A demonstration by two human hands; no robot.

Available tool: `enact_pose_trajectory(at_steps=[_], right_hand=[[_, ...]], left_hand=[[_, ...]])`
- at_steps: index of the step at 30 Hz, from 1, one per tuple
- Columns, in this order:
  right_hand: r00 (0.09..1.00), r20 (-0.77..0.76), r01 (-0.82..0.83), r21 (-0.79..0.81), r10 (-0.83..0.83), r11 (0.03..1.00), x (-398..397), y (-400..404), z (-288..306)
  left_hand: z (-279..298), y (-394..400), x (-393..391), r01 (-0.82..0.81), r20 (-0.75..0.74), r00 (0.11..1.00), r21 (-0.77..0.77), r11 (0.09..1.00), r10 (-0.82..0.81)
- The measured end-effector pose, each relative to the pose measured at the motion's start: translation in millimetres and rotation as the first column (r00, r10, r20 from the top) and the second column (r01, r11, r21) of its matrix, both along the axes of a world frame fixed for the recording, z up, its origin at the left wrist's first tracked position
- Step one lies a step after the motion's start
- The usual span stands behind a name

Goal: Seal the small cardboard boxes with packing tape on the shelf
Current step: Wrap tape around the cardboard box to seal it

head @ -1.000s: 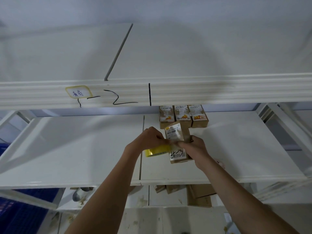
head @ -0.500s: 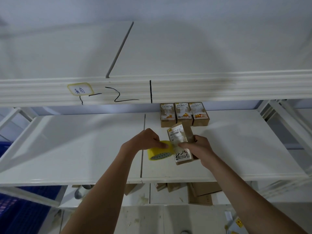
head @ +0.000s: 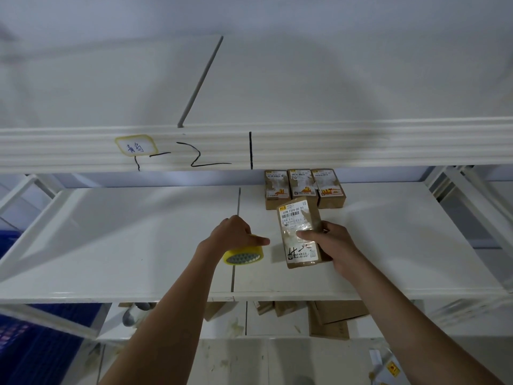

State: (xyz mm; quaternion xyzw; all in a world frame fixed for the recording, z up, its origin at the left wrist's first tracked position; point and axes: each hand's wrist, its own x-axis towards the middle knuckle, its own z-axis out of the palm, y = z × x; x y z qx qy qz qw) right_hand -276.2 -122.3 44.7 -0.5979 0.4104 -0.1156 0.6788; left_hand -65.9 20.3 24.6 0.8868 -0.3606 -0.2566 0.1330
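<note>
The left hand [head: 234,234] grips the yellow tape roll [head: 243,255]; just beside it, the right hand [head: 331,243] clasps a labelled cardboard box [head: 301,232], apparently resting on the white shelf [head: 138,232]. Three similar boxes [head: 304,187] stand behind.

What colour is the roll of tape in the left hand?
Yellow; the tape roll under the left hand shows best in the head view.

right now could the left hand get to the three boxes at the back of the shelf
Probably not freely: the left hand grips the tape roll, and the box held by the right hand stands before the three boxes.
</note>
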Motion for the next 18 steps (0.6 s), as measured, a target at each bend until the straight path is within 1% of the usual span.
enact_pose_trajectory(at_steps=[9,15,18], right_hand=[[0.991,0.132,-0.048,0.157,0.027,0.986,-5.0,0.9,0.7],[0.982,0.179,-0.101,0.212,0.063,0.972,-7.8,3.7,2.0],[0.978,0.194,-0.121,0.249,0.073,0.961,-8.7,7.6,3.1]], left_hand=[[4.1,-5.8,2.2,0.038,-0.001,0.999,0.000,0.999,-0.038],[4.7,-8.9,-0.3,0.064,-0.049,0.997,0.039,0.997,-0.062],[6.9,-12.3,-4.0,0.086,-0.075,0.994,0.030,0.996,-0.084]])
